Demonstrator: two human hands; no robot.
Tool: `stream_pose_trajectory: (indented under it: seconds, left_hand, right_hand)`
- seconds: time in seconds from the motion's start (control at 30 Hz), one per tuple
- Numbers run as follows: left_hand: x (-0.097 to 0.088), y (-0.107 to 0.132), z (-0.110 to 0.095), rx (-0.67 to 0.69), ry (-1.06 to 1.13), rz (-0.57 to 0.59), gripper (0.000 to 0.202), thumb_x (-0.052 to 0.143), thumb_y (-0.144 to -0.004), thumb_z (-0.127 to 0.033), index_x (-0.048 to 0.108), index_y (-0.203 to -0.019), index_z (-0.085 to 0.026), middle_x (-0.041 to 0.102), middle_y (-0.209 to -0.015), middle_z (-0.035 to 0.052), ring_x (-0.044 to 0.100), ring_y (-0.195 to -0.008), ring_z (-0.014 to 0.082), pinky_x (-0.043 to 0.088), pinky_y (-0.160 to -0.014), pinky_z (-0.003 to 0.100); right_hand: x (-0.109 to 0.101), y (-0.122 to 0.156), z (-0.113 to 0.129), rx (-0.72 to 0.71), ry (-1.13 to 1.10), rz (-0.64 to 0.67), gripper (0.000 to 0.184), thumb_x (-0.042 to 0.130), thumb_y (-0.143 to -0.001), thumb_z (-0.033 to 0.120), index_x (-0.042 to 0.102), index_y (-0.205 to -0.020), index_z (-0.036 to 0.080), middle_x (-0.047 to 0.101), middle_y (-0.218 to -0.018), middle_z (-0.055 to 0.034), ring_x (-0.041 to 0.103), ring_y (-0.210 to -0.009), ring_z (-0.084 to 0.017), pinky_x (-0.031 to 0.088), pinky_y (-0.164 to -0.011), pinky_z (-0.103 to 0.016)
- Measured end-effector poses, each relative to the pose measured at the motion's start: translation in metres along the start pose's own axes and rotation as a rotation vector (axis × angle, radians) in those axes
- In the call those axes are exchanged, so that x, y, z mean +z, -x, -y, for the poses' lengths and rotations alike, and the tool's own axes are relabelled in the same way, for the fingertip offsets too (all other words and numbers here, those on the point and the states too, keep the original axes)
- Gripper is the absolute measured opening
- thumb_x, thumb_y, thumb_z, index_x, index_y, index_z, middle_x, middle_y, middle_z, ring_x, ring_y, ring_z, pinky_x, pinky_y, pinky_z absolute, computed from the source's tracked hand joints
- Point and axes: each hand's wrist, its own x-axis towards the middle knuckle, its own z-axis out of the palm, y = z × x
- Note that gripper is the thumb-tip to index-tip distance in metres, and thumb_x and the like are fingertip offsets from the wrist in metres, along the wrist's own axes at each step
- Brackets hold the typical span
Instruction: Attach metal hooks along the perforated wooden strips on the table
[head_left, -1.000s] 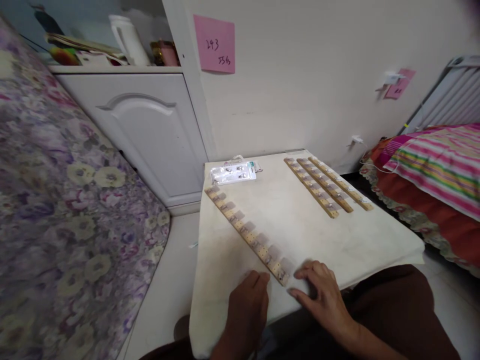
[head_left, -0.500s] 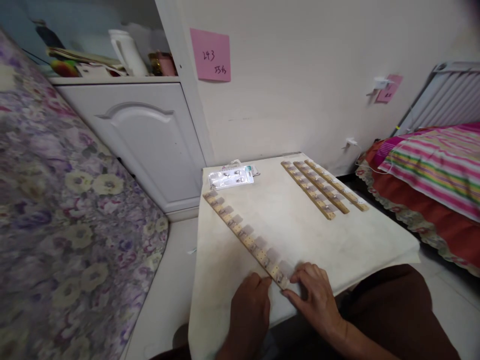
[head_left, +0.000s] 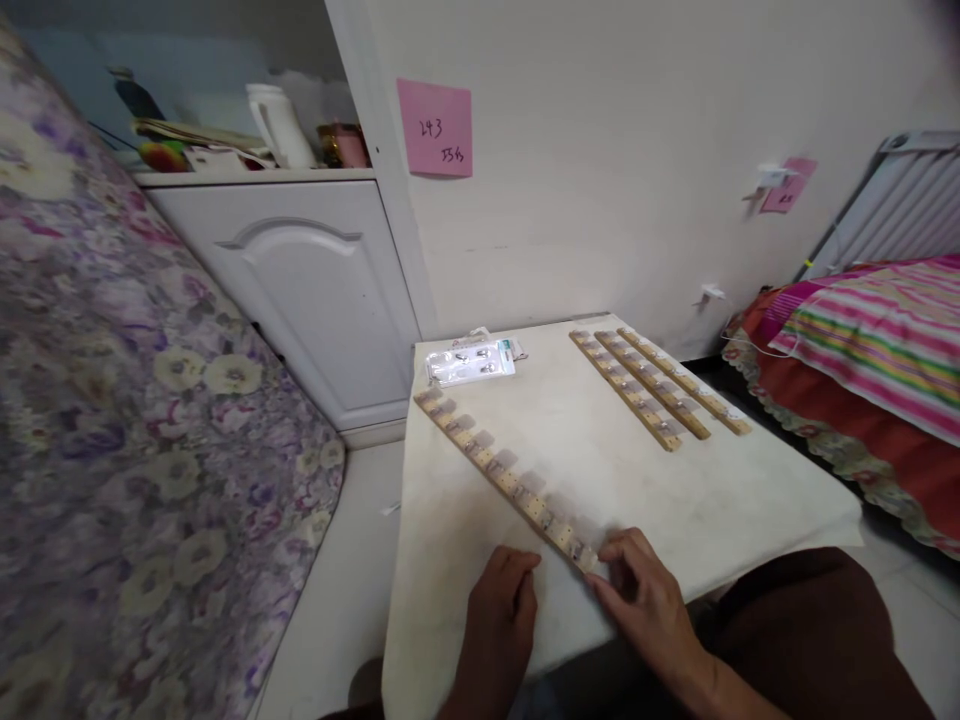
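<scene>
A long, narrow wooden strip (head_left: 510, 480) lies diagonally across the left part of the table. Along it sit several clear plastic pieces with small metal parts. My right hand (head_left: 649, 595) has its thumb and fingers closed around the strip's near end, at the last clear piece. Just left of that end, my left hand (head_left: 499, 620) rests by the table with its index finger and thumb apart, holding nothing and not touching the strip. Its other fingers are curled.
Three similar strips (head_left: 626, 392) lie side by side at the table's far right. A clear blister pack (head_left: 471, 362) lies at the back left of the cloth-covered table (head_left: 600, 470). A floral curtain (head_left: 150, 450) hangs on the left; a bed (head_left: 885, 340) stands on the right.
My left hand has come away from the strip's edge. My right hand still grips the near end. The whole view has shifted slightly.
</scene>
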Motion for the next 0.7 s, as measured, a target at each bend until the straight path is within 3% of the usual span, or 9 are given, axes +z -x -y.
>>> stream_pose_trajectory:
  seconds: [0.1, 0.2, 0.37, 0.53, 0.7]
  left_hand:
    - [0.000, -0.005, 0.001, -0.035, 0.067, -0.008, 0.020, 0.044, -0.086, -0.015, 0.061, -0.095, -0.020, 0.060, -0.090, 0.0037, 0.057, -0.085, 0.0170, 0.045, -0.077, 0.028]
    - [0.002, -0.007, 0.003, -0.070, 0.102, 0.006, 0.019, 0.045, -0.085, -0.018, 0.061, -0.094, -0.020, 0.061, -0.088, 0.0033, 0.057, -0.081, 0.0168, 0.045, -0.074, 0.028]
    - [0.004, -0.008, 0.006, -0.150, 0.140, 0.019, 0.018, 0.045, -0.085, -0.022, 0.062, -0.092, -0.021, 0.060, -0.080, 0.0012, 0.056, -0.071, 0.0151, 0.043, -0.066, 0.026]
    - [0.003, -0.009, 0.004, -0.163, 0.137, 0.024, 0.018, 0.046, -0.085, -0.023, 0.063, -0.090, -0.021, 0.061, -0.079, 0.0007, 0.056, -0.072, 0.0153, 0.042, -0.067, 0.025]
    - [0.004, -0.011, 0.004, -0.178, 0.153, 0.027, 0.018, 0.046, -0.085, -0.024, 0.064, -0.090, -0.022, 0.061, -0.079, 0.0005, 0.056, -0.072, 0.0153, 0.043, -0.067, 0.024]
  right_hand:
    - [0.002, -0.004, 0.000, 0.234, -0.203, 0.044, 0.021, 0.063, -0.078, 0.036, 0.053, -0.089, 0.021, 0.059, -0.068, 0.0019, 0.055, -0.057, -0.014, 0.043, -0.055, -0.025]
    - [0.007, -0.009, -0.001, 0.445, -0.546, 0.078, 0.030, 0.071, -0.069, 0.039, 0.051, -0.080, 0.020, 0.060, -0.060, 0.0037, 0.056, -0.052, -0.013, 0.040, -0.048, -0.022]
    - [0.006, -0.017, 0.000, 0.658, -0.976, 0.101, 0.042, 0.084, -0.054, 0.031, 0.053, -0.078, 0.018, 0.067, -0.067, 0.0018, 0.067, -0.067, -0.016, 0.049, -0.060, -0.024]
    - [-0.005, -0.019, 0.006, 0.731, -1.147, 0.100, 0.039, 0.083, -0.057, 0.021, 0.057, -0.086, 0.018, 0.069, -0.074, 0.0021, 0.068, -0.072, -0.014, 0.051, -0.067, -0.024]
    - [-0.013, -0.022, 0.009, 0.745, -1.292, 0.163, 0.031, 0.075, -0.070, 0.024, 0.058, -0.094, 0.018, 0.069, -0.075, -0.0002, 0.068, -0.074, -0.014, 0.052, -0.069, -0.025]
